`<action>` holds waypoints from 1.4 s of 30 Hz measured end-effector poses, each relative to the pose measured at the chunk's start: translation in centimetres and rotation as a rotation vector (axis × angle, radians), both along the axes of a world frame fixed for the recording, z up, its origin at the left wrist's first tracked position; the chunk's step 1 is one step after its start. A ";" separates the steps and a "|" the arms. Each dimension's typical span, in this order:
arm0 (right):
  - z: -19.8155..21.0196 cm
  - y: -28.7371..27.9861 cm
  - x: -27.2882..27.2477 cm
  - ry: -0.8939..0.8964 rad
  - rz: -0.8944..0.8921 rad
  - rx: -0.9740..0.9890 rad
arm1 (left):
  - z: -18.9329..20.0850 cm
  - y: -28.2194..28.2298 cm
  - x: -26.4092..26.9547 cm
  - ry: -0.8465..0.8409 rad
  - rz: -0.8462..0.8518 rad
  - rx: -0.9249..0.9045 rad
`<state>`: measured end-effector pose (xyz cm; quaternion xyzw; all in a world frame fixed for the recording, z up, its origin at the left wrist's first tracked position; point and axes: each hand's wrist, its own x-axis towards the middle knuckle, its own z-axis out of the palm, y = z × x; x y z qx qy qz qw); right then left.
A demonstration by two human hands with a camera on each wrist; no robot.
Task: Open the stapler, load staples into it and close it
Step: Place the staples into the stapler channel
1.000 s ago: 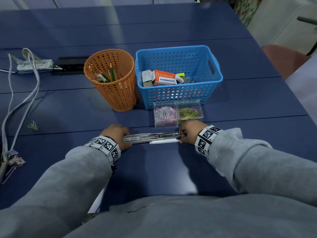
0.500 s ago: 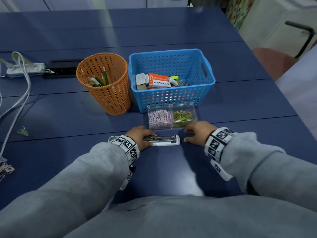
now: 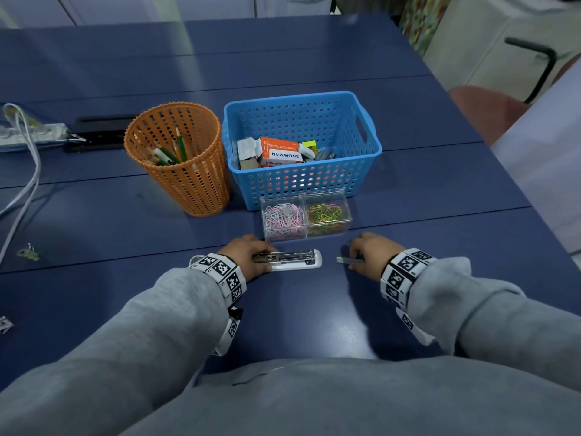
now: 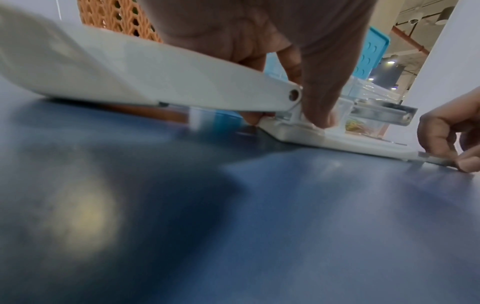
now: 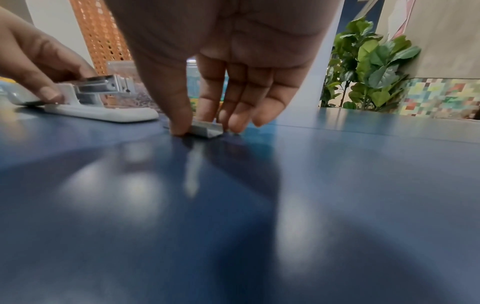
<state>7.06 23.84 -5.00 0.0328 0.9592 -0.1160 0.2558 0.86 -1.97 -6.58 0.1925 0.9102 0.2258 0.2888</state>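
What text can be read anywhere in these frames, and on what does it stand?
"SNOWMAN", seen upside down, on the white label of the orange box in the blue basket.
A line of small white print on the orange part of the same box: too small to read.
Black-and-white square codes on the wristbands: patterns, not words.
Stapler and strip of staples: no readable marking.

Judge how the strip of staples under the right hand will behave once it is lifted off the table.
The staple strip is thin, small metal, so probably very light. It lies low on the smooth table, so likely awkward to get under; the right hand pinches its sides between thumb and fingers. Such glued strips may snap if bent, so a straight lift seems safest.
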 end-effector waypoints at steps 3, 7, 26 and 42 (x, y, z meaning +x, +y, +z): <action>0.6 -0.1 0.1 0.004 -0.046 -0.013 | 0.0 0.0 0.1 0.000 0.003 0.009; 1.8 -1.0 0.1 0.135 -0.152 -0.224 | -0.1 0.0 0.1 -0.001 0.010 0.010; 4.0 -6.6 -2.8 0.159 0.219 -0.124 | -0.3 -0.2 0.0 0.008 0.001 0.020; 4.3 -7.7 -3.9 0.101 0.360 -0.017 | -0.6 -0.4 -0.2 -0.001 -0.007 0.030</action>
